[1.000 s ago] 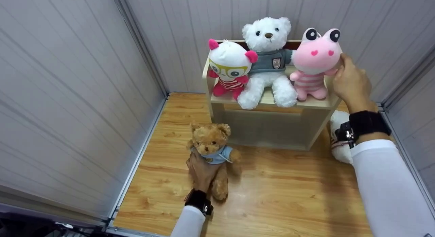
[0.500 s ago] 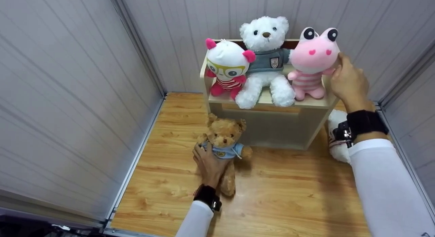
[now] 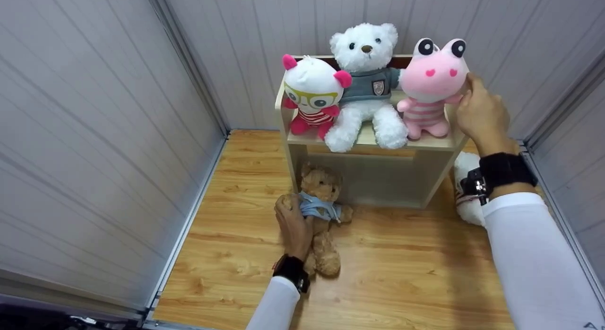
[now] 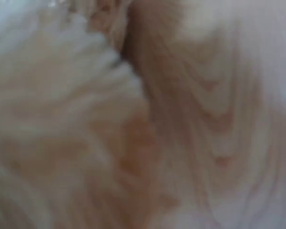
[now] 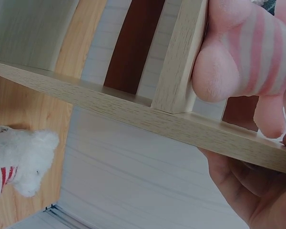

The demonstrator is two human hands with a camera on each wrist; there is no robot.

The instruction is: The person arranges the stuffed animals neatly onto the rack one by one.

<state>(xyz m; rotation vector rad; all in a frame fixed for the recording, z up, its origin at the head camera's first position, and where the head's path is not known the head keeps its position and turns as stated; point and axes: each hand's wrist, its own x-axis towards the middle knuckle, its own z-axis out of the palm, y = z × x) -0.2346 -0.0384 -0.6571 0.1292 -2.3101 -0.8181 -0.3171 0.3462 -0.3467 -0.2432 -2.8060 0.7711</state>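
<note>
My left hand holds a brown teddy bear in a light blue hoodie by its side and arm, low in front of the shelf. The bear leans back, its head at the shelf's lower left opening. Blurred brown fur fills much of the left wrist view. My right hand grips the right side panel of the small wooden shelf; in the right wrist view its fingers lie outside the panel. Just inside that panel sits a pink frog plush in stripes.
Sharing the shelf top with the frog are a white bear in a grey sweater and a panda plush with yellow glasses. A white plush lies on the floor right of the shelf. Panel walls enclose the wood floor.
My left hand has moved the brown bear rightward to the shelf's lower opening, and the bear has turned and tipped back. The right hand keeps its grip on the side panel.
</note>
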